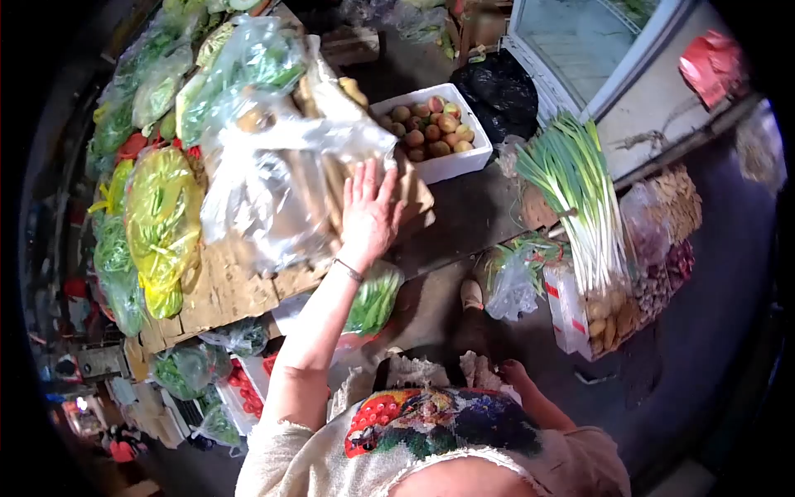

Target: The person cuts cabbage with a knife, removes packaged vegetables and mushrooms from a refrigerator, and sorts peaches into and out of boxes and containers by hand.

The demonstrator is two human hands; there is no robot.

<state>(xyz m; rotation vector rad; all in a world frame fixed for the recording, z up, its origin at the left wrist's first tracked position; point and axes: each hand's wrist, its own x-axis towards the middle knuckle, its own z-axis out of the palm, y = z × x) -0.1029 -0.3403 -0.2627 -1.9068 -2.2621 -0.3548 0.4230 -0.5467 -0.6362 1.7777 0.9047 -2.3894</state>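
My left hand (370,211) lies with its fingers stretched out over the edge of a clear plastic bag (273,186) and the brown cardboard (411,199) beside it. It grips nothing that I can see. The bag is crumpled and shiny, spread across the cardboard-covered stall top. Low by my side is my right hand (513,373), small in view, its fingers too unclear to read. Left of the bag sits a yellow plastic bag (163,219) of green vegetables. A clear bag of leafy greens (374,300) shows below my left wrist.
A white foam box (447,170) of peaches (431,128) stands beyond my hand, next to a black plastic bag (498,89). Leeks (580,199) lie to the right, above a box of potatoes (603,323). A glass-fronted cabinet (580,41) stands at the back.
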